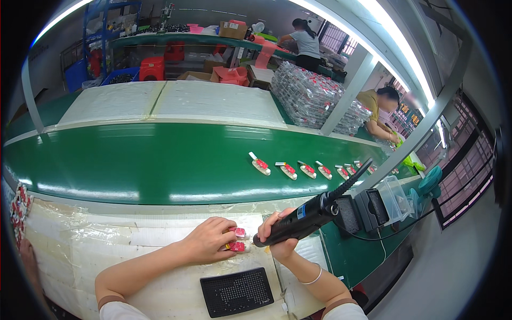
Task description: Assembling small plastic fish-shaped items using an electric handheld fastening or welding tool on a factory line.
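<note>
L fingers (228, 223): I'm pinching 2 red-white pcs (238, 247)
R fingers (268, 225): curling around blk tool (298, 221)
Blk tray (213, 286): lying nearby

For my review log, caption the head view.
Left hand holds two small red-and-white items while the right hand grips a black corded tool.

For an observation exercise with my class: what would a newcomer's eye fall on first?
Probably the long green surface across the middle, with small red-and-white pieces lined up toward its right. Nearer, the right hand grips a black handheld tool, beside two similar pieces at the left hand.
</note>
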Action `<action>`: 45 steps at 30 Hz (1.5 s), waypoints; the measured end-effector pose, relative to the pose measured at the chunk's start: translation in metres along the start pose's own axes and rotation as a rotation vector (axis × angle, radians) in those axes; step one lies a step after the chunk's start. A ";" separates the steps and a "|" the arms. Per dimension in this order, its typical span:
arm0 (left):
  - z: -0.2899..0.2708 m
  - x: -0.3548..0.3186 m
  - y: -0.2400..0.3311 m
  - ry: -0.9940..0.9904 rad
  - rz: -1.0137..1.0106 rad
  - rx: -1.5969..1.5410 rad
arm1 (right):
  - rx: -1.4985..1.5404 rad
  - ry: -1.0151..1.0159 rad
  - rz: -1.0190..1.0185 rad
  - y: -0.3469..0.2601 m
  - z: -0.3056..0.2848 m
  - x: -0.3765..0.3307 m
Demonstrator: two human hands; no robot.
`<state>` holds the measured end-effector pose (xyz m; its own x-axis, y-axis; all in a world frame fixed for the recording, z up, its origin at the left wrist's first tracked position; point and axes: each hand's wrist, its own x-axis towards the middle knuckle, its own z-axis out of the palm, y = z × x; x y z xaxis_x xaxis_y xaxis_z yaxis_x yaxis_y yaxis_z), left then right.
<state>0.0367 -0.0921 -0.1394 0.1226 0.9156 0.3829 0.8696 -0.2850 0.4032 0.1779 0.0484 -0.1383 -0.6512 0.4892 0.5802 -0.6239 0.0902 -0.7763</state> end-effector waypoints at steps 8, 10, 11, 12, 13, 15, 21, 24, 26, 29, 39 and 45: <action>-0.001 -0.002 -0.002 0.001 -0.015 0.018 | 0.010 -0.017 -0.039 0.001 0.000 0.004; -0.003 -0.001 0.000 0.055 0.014 0.052 | 0.010 -0.012 -0.039 0.001 0.000 0.003; -0.003 -0.001 -0.001 0.053 0.013 0.049 | 0.013 -0.010 -0.041 0.001 -0.001 0.003; -0.003 -0.001 -0.001 0.059 0.019 0.042 | 0.012 -0.007 -0.039 0.001 0.000 0.003; -0.003 -0.001 -0.001 0.065 0.024 0.035 | 0.015 -0.007 -0.035 0.001 0.000 0.003; -0.003 -0.001 -0.002 0.065 0.029 0.025 | 0.016 -0.006 -0.030 0.001 0.000 0.002; 0.000 -0.002 -0.002 0.030 0.011 0.010 | 0.014 0.003 -0.013 -0.001 0.001 0.001; 0.000 -0.002 -0.001 0.025 0.004 0.005 | 0.131 0.025 -0.033 0.002 0.001 0.000; -0.001 -0.002 -0.001 0.025 0.001 0.003 | 0.128 0.020 -0.039 0.002 0.002 0.000; -0.001 -0.002 -0.001 0.026 0.005 0.009 | 0.128 0.017 -0.028 0.001 0.002 0.000; -0.004 -0.003 -0.003 0.141 0.059 -0.008 | 0.141 0.015 -0.052 0.003 0.002 -0.001; -0.009 0.003 -0.011 0.278 -0.035 -0.129 | 0.135 0.036 -0.037 0.002 0.003 0.000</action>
<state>0.0229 -0.0885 -0.1356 -0.0578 0.8181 0.5722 0.8009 -0.3042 0.5157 0.1758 0.0463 -0.1392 -0.6121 0.5189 0.5967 -0.7012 -0.0073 -0.7130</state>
